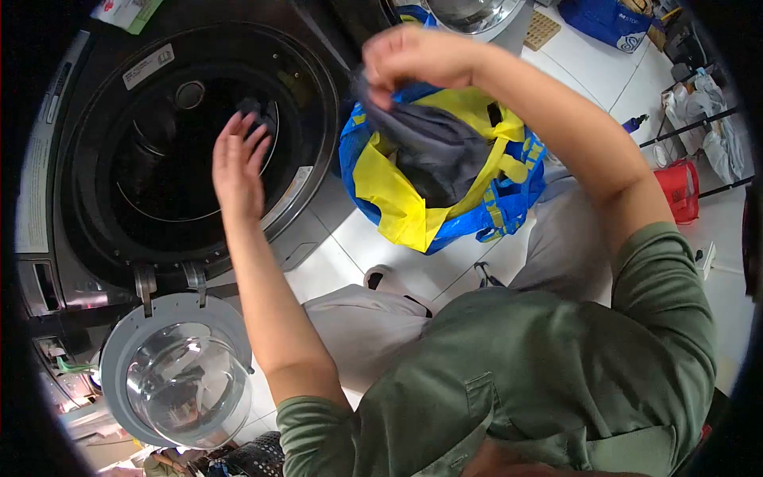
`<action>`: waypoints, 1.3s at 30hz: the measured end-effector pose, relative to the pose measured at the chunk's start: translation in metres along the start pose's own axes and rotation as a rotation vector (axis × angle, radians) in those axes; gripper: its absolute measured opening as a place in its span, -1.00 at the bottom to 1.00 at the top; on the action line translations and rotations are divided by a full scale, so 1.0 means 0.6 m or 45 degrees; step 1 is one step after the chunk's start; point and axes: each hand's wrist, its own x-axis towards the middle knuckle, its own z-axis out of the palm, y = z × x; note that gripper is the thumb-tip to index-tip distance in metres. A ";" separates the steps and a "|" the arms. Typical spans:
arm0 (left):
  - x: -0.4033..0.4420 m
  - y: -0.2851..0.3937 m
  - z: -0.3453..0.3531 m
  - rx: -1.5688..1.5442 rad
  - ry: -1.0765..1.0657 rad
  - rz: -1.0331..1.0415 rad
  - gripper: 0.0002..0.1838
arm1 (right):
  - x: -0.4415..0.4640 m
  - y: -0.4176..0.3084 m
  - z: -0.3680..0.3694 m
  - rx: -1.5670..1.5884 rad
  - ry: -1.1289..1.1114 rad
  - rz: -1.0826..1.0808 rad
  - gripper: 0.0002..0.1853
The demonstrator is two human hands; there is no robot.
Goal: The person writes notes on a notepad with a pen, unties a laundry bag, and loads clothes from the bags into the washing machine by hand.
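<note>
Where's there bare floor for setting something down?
White tiles show between the yellow-lined bag, machine and person's legs; another bare patch lies between the right forearm and blue tote. The far right is crowded: plastic bags, a red pouch.

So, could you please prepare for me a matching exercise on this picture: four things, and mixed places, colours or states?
1 Left hand
2 Right hand
3 Cloth
4 Bag around the cloth

A blue and yellow
B gripping the cloth
C dark grey
D before the machine's opening

Pairs: 1-D, 2-B, 3-C, 4-A
</note>
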 end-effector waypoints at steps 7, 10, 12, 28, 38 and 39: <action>-0.071 0.010 0.267 -0.435 -0.076 -0.249 -0.53 | 0.013 -0.212 0.077 0.680 -0.038 -0.894 -0.91; -0.050 -0.034 0.245 -0.694 0.012 -0.699 -0.58 | -0.001 -0.151 0.023 -0.502 0.465 -0.217 -0.68; -0.039 -0.045 0.217 -1.155 -0.218 -0.616 -0.63 | -0.014 -0.085 0.033 -1.026 0.110 -0.267 -0.27; 0.000 0.055 0.045 -0.019 0.207 -0.365 -0.63 | -0.018 0.000 0.012 0.289 -0.155 0.432 -0.55; -0.032 -0.026 0.108 0.999 -0.147 0.291 -0.77 | -0.128 0.376 0.156 -1.569 -0.703 0.718 -0.62; -0.053 -0.054 0.143 0.840 -0.527 0.317 -0.73 | -0.121 0.362 0.161 -1.549 -0.806 0.753 -0.65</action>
